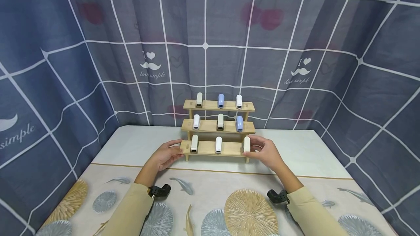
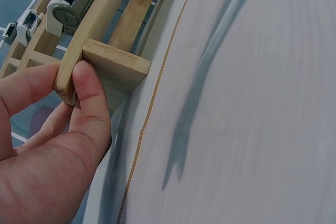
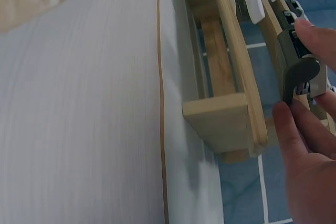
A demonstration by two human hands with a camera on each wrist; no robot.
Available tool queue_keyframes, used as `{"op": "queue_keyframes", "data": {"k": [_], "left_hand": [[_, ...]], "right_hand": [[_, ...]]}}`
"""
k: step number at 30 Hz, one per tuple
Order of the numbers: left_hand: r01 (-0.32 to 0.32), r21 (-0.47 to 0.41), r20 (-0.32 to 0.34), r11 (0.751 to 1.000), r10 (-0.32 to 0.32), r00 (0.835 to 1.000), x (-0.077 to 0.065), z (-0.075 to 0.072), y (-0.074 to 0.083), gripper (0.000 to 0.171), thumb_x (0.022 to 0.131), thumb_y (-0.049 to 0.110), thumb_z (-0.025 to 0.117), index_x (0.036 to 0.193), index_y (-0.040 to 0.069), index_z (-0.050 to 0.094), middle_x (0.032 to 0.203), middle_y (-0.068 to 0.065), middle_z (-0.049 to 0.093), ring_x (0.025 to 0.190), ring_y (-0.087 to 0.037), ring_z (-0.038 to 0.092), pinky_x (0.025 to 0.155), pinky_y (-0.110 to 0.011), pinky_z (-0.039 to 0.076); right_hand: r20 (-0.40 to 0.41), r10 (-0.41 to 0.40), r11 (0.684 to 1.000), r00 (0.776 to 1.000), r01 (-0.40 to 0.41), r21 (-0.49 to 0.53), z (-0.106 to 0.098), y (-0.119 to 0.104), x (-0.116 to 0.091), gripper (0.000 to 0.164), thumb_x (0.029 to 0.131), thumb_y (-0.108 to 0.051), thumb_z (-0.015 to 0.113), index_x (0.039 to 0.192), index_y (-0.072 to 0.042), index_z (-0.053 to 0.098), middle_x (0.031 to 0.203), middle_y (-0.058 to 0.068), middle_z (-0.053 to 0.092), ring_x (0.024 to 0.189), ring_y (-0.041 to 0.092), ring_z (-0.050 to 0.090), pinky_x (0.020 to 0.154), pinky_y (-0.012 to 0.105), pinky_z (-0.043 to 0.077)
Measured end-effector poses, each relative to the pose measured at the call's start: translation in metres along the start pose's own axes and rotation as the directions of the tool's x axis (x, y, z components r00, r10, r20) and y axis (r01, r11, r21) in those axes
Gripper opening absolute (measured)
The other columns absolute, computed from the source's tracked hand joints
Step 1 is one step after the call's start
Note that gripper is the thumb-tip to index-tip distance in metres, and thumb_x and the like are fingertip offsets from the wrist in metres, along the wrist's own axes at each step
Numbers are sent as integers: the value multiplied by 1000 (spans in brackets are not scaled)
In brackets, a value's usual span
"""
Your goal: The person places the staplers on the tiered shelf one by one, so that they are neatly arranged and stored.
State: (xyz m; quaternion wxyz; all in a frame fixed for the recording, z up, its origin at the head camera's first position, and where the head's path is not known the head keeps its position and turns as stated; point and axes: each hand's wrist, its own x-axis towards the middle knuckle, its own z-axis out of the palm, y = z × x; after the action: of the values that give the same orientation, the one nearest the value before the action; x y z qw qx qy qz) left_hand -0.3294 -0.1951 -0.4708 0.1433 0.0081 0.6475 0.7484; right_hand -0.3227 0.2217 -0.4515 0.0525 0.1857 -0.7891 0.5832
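Observation:
A three-tier wooden display stand [image 1: 206, 148] holds several small staplers. My left hand [image 1: 168, 153] pinches the left end of its lowest shelf, thumb and fingers on either side of the board in the left wrist view. At the right end of that shelf, my right hand [image 1: 266, 150] grips a cream stapler [image 1: 247, 144] with a dark grey base, thumb on one side and fingers on the other. On the same board stand a white stapler [image 1: 218, 144] in the middle and another cream stapler [image 1: 194, 143] near the left end.
The middle shelf [image 1: 208, 126] bears white, cream and blue staplers, the top shelf [image 1: 210, 105] cream, blue and white ones. A checked curtain [image 1: 183, 61] hangs close behind the stand. A patterned cloth [image 1: 210, 188] covers the table's front.

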Motion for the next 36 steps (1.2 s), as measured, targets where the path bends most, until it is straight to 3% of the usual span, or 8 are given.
{"op": "queue_keyframes", "data": {"k": [9,18,22,32,36], "left_hand": [[3,-22,10,1000,-3,1000,-2,1,0,69,95,-10,57,158,-4,29,103,-5,68,85,-11,69,79,-21,62],[-7,-22,15,1000,7,1000,0,-1,-2,69,95,-10,57,158,-4,29,104,-6,69,87,-11,70,81,-21,62],[-7,-20,16,1000,8,1000,1,-1,-2,70,95,-10,58,158,-4,29,105,-5,69,88,-11,69,82,-22,62],[-13,-22,18,1000,13,1000,2,-1,-3,69,95,-10,57,157,-5,29,104,-5,69,88,-11,69,82,-22,61],[-10,-24,15,1000,10,1000,2,-1,-3,69,95,-11,57,157,-4,29,103,-5,69,87,-12,69,80,-22,61]], "right_hand": [[62,32,999,998,-33,20,7,-4,3,73,73,-7,92,137,4,59,130,27,65,113,38,69,91,29,62],[69,72,996,995,-68,-62,11,-6,9,70,72,-9,93,134,2,62,129,24,66,112,29,71,91,29,62],[73,66,996,995,-61,-70,13,-5,11,69,71,-9,93,132,3,64,126,24,68,111,31,71,91,29,62],[89,74,991,993,-63,-121,15,-4,15,69,76,-8,91,136,7,60,130,27,66,117,41,67,100,49,58],[111,88,988,990,-72,-140,16,-13,14,68,77,-5,89,136,10,58,130,30,65,118,45,66,101,55,56]]}}
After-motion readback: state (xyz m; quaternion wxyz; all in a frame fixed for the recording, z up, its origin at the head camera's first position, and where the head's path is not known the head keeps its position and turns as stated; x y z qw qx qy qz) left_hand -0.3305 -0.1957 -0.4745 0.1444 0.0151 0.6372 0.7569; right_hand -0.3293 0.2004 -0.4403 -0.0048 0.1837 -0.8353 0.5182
